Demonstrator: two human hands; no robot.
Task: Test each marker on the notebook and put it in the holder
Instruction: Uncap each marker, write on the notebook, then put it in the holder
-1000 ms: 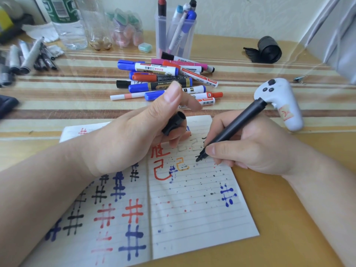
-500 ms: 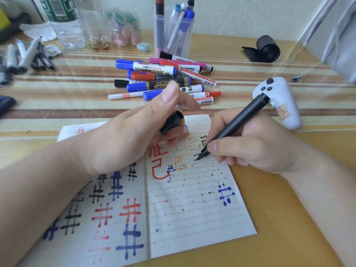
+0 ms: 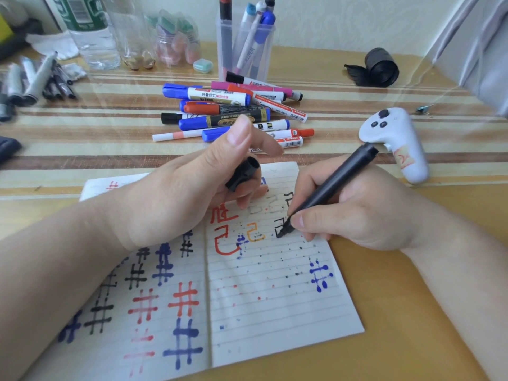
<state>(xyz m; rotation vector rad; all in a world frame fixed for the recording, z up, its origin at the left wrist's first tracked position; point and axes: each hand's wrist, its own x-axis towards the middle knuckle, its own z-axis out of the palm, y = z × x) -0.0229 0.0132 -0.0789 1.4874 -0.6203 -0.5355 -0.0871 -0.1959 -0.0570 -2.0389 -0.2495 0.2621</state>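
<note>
An open lined notebook (image 3: pixel 275 312) lies in front of me, covered in red, blue and black test marks. My right hand (image 3: pixel 357 207) grips a black marker (image 3: pixel 332 185) with its tip pressed on the right page, beside fresh black strokes. My left hand (image 3: pixel 178 196) rests on the notebook's upper part and holds the marker's black cap (image 3: pixel 243 173) in its curled fingers. A heap of several capped markers (image 3: pixel 231 111) lies beyond the notebook. The clear holder (image 3: pixel 244 48) stands behind the heap with several markers upright in it.
A white handheld controller (image 3: pixel 395 141) lies right of the heap. A black tape roll (image 3: pixel 379 67) sits at the back right. Plastic bottles (image 3: pixel 93 37) and a small jar stand at the back left, with grey pens (image 3: pixel 35 78) beside them.
The marker tip has moved down the right page, leaving more black strokes. My left hand has kept the cap in the same place.
</note>
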